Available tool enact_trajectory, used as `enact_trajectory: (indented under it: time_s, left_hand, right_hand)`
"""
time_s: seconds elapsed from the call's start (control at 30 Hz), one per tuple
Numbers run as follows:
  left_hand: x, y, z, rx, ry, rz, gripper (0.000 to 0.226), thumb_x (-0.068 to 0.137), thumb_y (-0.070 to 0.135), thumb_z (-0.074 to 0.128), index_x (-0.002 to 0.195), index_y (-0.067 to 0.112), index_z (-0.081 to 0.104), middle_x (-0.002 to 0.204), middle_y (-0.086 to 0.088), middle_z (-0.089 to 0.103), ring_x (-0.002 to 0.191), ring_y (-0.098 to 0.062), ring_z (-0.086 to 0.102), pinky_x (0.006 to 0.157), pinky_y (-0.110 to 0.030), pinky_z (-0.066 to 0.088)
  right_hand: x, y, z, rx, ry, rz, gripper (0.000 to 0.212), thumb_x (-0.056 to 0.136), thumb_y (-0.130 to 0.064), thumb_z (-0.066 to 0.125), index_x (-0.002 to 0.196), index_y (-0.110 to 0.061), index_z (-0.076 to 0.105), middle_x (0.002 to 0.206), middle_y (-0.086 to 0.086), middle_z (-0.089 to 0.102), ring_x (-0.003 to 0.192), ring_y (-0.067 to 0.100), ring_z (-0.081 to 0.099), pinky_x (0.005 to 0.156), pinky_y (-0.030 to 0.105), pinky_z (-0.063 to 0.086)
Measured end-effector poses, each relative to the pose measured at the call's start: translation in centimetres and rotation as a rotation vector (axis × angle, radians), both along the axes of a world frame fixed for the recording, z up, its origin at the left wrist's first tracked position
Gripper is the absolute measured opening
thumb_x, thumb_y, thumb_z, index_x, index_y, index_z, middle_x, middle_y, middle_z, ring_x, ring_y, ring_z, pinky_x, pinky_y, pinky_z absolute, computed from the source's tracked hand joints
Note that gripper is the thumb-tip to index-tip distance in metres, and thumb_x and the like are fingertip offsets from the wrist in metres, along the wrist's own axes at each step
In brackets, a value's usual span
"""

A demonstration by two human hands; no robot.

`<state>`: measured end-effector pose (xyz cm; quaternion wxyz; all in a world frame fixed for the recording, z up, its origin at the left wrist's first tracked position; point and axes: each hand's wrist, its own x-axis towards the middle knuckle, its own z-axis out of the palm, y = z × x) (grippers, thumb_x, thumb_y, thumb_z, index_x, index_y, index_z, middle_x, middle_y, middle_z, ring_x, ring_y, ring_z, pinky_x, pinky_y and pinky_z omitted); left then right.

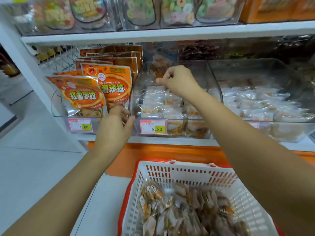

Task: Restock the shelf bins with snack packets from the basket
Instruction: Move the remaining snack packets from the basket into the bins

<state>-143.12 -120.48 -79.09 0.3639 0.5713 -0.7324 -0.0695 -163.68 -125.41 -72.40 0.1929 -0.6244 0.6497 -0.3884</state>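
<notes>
Two hands up at the middle shelf. Right hand [177, 79] is over the open top of the clear bin [216, 82], fingers curled in. They look to be pinching a clear packet [157, 68] with brown contents, but that patch is blurred, so the grip itself isn't sharp. Left hand [113, 128] is at the bin's near-left corner: fingers mostly straight and pointing far, thumb spread and touching the bin's front wall, holding nothing. Bin is partly filled with small white-wrapped packets [162, 103]; a price tag [153, 126] reading 8.80 sits on its near face. Left of the bin — orange bags [83, 96] standing upright in rows. Right of it, a second bin [247, 61] with similar packets. Basket [187, 169], white with a red rim, sits near, below the shelf — snack packets [187, 217] heaped inside. Upper shelf [170, 32] carries clear containers of ring candy [175, 9].
</notes>
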Motion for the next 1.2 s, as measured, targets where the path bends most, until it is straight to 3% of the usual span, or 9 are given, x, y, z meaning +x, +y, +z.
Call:
enact_trajectory:
  time_s: [0.07,0.2,0.43,0.63,0.73,0.83,1.0,1.13,1.2]
  left_hand:
    - [0.0,1.5,-0.9,0.058,-0.043,-0.032,0.015,0.092,0.025,0.055,0.083,0.013,0.057,0.066,0.007,0.055,0.061,-0.013,0.054,0.051,-0.023,0.034]
    - [1.0,4.1,-4.5,0.456,-0.359,-0.053,0.028,0.094,0.025,0.053,0.071,0.010,0.060,0.071,-0.008,0.067,0.069,-0.023,0.063,0.063,-0.035,0.051]
    - [3.3,8.2,-10.4,1.011,-0.703,-0.144,0.035,0.097,0.014,0.044,0.064,0.006,0.045,0.069,-0.011,0.046,0.056,-0.011,0.036,0.048,-0.021,0.028]
    - [4.4,9.5,-12.5,1.043,-0.668,-0.195,0.034,0.097,0.011,0.040,0.064,0.019,0.046,0.071,0.005,0.049,0.070,-0.013,0.049,0.051,-0.016,0.033]
    - [4.4,9.7,-12.5,1.036,-0.632,-0.198,0.031,0.097,0.013,0.041,0.068,0.015,0.048,0.068,0.007,0.047,0.066,-0.010,0.046,0.050,-0.015,0.033]
    - [4.6,9.6,-12.9,1.028,-0.625,-0.171,0.035,0.096,0.010,0.039,0.062,0.016,0.042,0.068,0.004,0.045,0.062,-0.009,0.043,0.048,-0.015,0.031]
    - [4.6,9.6,-12.9,1.037,-0.593,-0.155,0.037,0.096,0.009,0.039,0.060,0.016,0.038,0.066,0.003,0.043,0.058,-0.007,0.040,0.048,-0.016,0.028]
    - [4.8,9.5,-13.0,1.053,-0.556,-0.145,0.036,0.094,0.009,0.040,0.059,0.015,0.040,0.065,0.002,0.044,0.058,-0.008,0.042,0.049,-0.017,0.029]
    - [4.8,9.3,-12.8,1.072,-0.537,-0.132,0.037,0.094,0.010,0.042,0.057,0.013,0.037,0.062,0.001,0.041,0.055,-0.009,0.040,0.049,-0.018,0.029]
  right_hand:
    - [0.9,3.7,-0.7,-0.076,0.026,0.051,0.034,0.085,-0.028,0.070,0.063,-0.015,0.048,0.064,-0.006,0.056,0.060,-0.003,0.052,0.059,0.016,0.041]
    - [2.1,10.6,-4.9,-0.103,0.052,0.184,0.031,0.087,-0.029,0.068,0.064,-0.020,0.048,0.059,-0.008,0.049,0.056,0.003,0.045,0.055,0.018,0.038]
    - [2.4,15.1,-17.8,0.508,0.274,0.281,0.022,0.090,-0.027,0.063,0.096,-0.006,0.066,0.090,0.005,0.065,0.087,0.019,0.061,0.080,0.033,0.051]
    - [3.7,15.1,-26.8,0.743,0.281,0.287,0.013,0.091,-0.024,0.058,0.091,-0.010,0.059,0.090,0.003,0.054,0.085,0.017,0.056,0.078,0.030,0.045]
    - [5.1,14.7,-29.3,0.799,0.316,0.293,0.027,0.092,-0.024,0.057,0.113,-0.009,0.058,0.109,0.009,0.061,0.110,0.027,0.060,0.085,0.034,0.048]
    - [6.4,14.3,-30.9,0.810,0.378,0.297,0.006,0.088,-0.020,0.055,0.094,-0.019,0.052,0.080,-0.001,0.052,0.111,0.029,0.059,0.094,0.040,0.045]
    - [7.9,13.2,-33.6,0.789,0.558,0.247,0.045,0.091,-0.024,0.053,0.134,-0.030,0.042,0.121,0.001,0.057,0.115,0.026,0.053,0.100,0.040,0.042]
    - [7.9,13.1,-33.3,0.748,0.557,0.221,0.032,0.095,-0.011,0.042,0.125,-0.014,0.054,0.121,0.008,0.059,0.116,0.027,0.054,0.101,0.038,0.043]
    - [7.3,13.2,-32.9,0.687,0.456,0.175,0.023,0.093,-0.006,0.044,0.107,-0.013,0.062,0.106,0.005,0.065,0.100,0.021,0.062,0.091,0.032,0.050]
